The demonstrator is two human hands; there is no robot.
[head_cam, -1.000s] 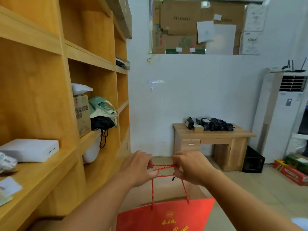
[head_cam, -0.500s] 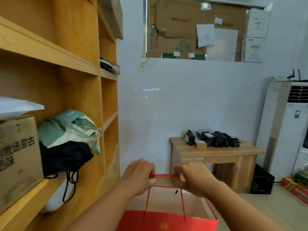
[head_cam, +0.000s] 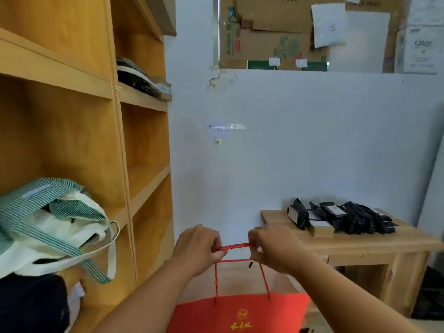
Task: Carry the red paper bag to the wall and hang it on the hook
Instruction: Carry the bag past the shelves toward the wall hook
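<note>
The red paper bag (head_cam: 240, 313) with a gold emblem hangs low in the middle of the view from its red rope handles (head_cam: 231, 247). My left hand (head_cam: 198, 248) and my right hand (head_cam: 274, 248) each pinch one end of the rope, which is stretched level between them. The small white hook (head_cam: 218, 142) sits on the white wall (head_cam: 300, 145) straight ahead, well above my hands, just under a taped paper note (head_cam: 219, 129).
A tall wooden shelf unit (head_cam: 141, 140) stands close on the left, holding a green-striped cloth bag (head_cam: 55, 227). A low wooden desk (head_cam: 348, 246) with black packets stands to the right against the wall. Cardboard boxes (head_cam: 276, 32) fill an opening above.
The wall and hook have grown larger and the shelves have slid past on the left as I walk forward. Both hands keep the same hold on the rope handles.
</note>
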